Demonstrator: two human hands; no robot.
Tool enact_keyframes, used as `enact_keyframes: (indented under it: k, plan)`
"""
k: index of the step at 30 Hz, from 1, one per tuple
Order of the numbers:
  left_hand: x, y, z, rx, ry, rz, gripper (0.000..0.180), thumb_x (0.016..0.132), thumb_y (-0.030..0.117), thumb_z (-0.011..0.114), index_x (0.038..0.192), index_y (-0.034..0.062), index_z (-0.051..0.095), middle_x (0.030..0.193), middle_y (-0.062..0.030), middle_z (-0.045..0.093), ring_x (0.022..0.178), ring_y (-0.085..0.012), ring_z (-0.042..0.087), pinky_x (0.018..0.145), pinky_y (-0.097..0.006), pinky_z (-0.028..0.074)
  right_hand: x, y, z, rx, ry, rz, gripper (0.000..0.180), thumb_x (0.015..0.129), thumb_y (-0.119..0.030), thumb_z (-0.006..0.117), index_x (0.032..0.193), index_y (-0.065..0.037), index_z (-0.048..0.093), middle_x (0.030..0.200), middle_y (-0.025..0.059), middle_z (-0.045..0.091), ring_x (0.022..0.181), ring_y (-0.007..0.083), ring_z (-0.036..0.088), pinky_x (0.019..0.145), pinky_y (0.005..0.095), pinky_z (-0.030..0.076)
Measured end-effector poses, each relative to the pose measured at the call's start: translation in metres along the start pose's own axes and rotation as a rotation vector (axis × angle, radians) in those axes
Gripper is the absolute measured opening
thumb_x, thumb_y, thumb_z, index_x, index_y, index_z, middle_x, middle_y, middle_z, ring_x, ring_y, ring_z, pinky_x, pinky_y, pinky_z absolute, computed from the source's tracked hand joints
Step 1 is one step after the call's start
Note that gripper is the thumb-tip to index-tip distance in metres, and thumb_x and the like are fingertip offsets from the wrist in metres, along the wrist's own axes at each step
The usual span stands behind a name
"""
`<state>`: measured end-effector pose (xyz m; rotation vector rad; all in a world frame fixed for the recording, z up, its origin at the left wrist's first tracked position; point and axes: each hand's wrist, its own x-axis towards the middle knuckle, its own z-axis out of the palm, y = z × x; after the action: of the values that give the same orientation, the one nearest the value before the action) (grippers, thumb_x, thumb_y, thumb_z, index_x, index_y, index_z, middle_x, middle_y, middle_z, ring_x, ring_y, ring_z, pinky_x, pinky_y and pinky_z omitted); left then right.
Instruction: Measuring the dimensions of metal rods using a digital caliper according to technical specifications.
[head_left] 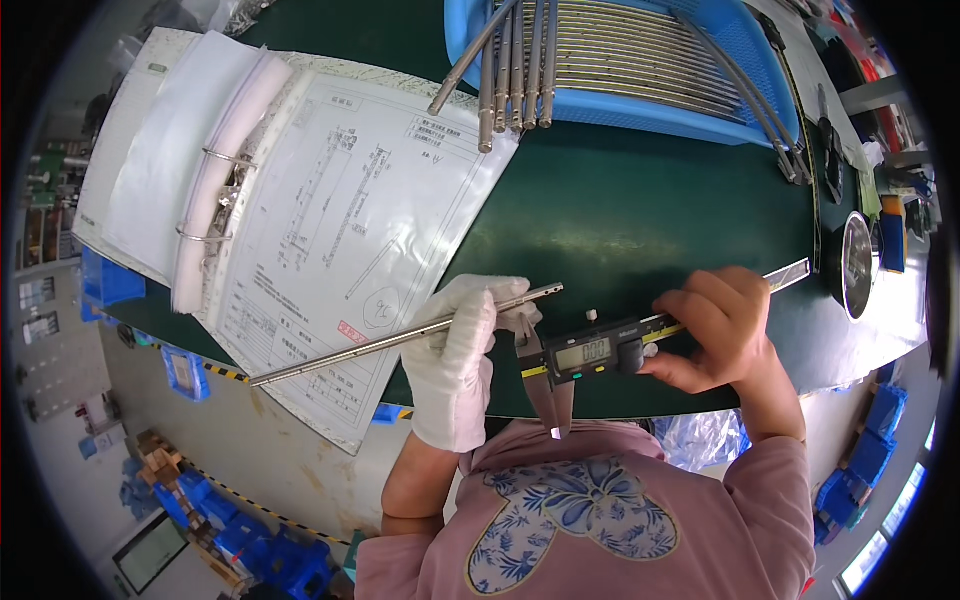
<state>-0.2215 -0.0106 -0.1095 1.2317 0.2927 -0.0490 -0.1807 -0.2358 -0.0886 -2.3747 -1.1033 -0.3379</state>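
My left hand (455, 350), in a white glove, is closed around a thin metal rod (345, 352). The rod slants up to the right, with small holes along its length. My bare right hand (715, 330) grips a digital caliper (590, 350) by its beam, the thumb close to the thumb roller. The caliper jaws (545, 390) point down toward me and look closed together. They sit just below the rod's right end, near my gloved fingertips; whether glove and caliper touch I cannot tell.
An open ring binder (240, 190) with a drawing sheet (350, 210) lies on the left of the green table (620, 220). Behind stands a blue basket (640, 115) of similar rods (517, 70), several jutting over its rim. A round metal bowl (855, 265) is at the right.
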Motion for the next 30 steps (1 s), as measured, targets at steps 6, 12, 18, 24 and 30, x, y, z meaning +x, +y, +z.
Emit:
enact_keyframes:
  k: [6,12,18,24,30]
  plan:
    - [0.0003,-0.0008,0.0003,-0.075,-0.005,0.008,0.021,0.088,0.011,0.046,0.090,-0.0038,0.061,0.079,-0.0089,0.062,0.070,-0.0107,0.058,0.061,-0.021,0.040,0.0018,0.0000,0.0001,-0.007,0.001,-0.005,0.042,0.060,-0.043,0.071,0.068,-0.004,0.056,0.053,0.0029,0.043,0.039,0.0186,0.043,0.037,0.0278,0.033]
    - [-0.0006,-0.0009,0.0004,-0.107,-0.016,0.010,0.021,0.088,0.010,0.045,0.089,-0.0036,0.060,0.081,-0.0085,0.061,0.072,-0.0111,0.058,0.063,-0.022,0.041,0.0007,0.0005,0.0014,0.008,-0.004,-0.010,0.041,0.061,-0.042,0.070,0.069,-0.004,0.057,0.054,0.0031,0.043,0.039,0.0186,0.043,0.037,0.0278,0.033]
    - [0.0002,-0.0013,0.0024,-0.070,-0.015,0.020,0.021,0.088,0.009,0.044,0.089,-0.0037,0.061,0.079,-0.0086,0.061,0.069,-0.0106,0.056,0.061,-0.021,0.039,-0.0019,-0.0005,0.0014,0.033,-0.013,-0.005,0.036,0.064,-0.035,0.068,0.074,-0.003,0.057,0.057,0.0036,0.044,0.038,0.0184,0.043,0.036,0.0285,0.032]
    - [0.0000,-0.0002,-0.0006,-0.026,-0.033,0.040,0.024,0.088,0.013,0.044,0.089,-0.0044,0.060,0.076,-0.0085,0.060,0.068,-0.0105,0.055,0.058,-0.021,0.036,-0.0034,-0.0004,0.0030,0.038,-0.014,0.001,0.035,0.063,-0.034,0.067,0.075,-0.003,0.057,0.057,0.0034,0.043,0.039,0.0183,0.042,0.035,0.0287,0.031]
    - [-0.0010,0.0007,0.0063,-0.066,-0.003,0.063,0.025,0.089,0.013,0.044,0.089,-0.0055,0.060,0.077,-0.0086,0.059,0.067,-0.0102,0.053,0.057,-0.021,0.035,-0.0034,-0.0006,0.0035,0.048,-0.002,0.002,0.035,0.061,-0.033,0.068,0.074,-0.003,0.057,0.057,0.0033,0.043,0.039,0.0185,0.043,0.035,0.0290,0.032]
